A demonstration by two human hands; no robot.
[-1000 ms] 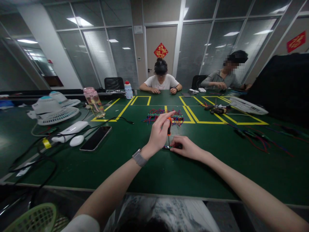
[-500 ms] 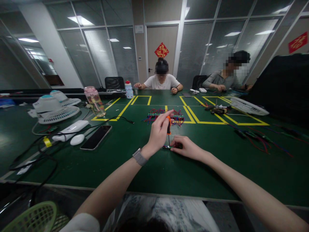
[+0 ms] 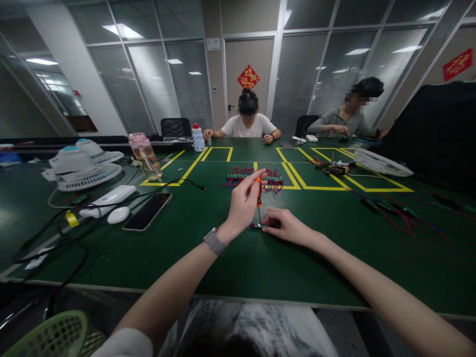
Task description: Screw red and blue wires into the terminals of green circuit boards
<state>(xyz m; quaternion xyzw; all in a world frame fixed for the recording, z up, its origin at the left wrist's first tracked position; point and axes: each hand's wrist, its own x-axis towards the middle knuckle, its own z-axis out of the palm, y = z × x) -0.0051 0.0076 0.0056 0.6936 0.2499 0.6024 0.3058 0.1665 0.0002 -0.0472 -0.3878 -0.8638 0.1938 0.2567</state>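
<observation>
My left hand point(image 3: 243, 198) is closed around the orange and black handle of a screwdriver point(image 3: 259, 193), which stands nearly upright with its shaft pointing down. The tip meets a small circuit board point(image 3: 256, 226) lying on the green table. From the right, my right hand point(image 3: 280, 224) grips the end of that board between thumb and fingers; part of the board is hidden under them. Just beyond my left hand lies a row of small green boards with red and blue wires point(image 3: 273, 179).
On the left are a phone point(image 3: 148, 212), a white mouse point(image 3: 118, 214), cables, a pink-lided bottle point(image 3: 146, 156) and white fans point(image 3: 87, 173). Wired boards point(image 3: 390, 207) and pliers-like tools point(image 3: 336, 168) lie to the right. Two people sit across the table.
The screwdriver handle has turned slightly in my left hand. My right hand stays on the board. The whole view has shifted a little.
</observation>
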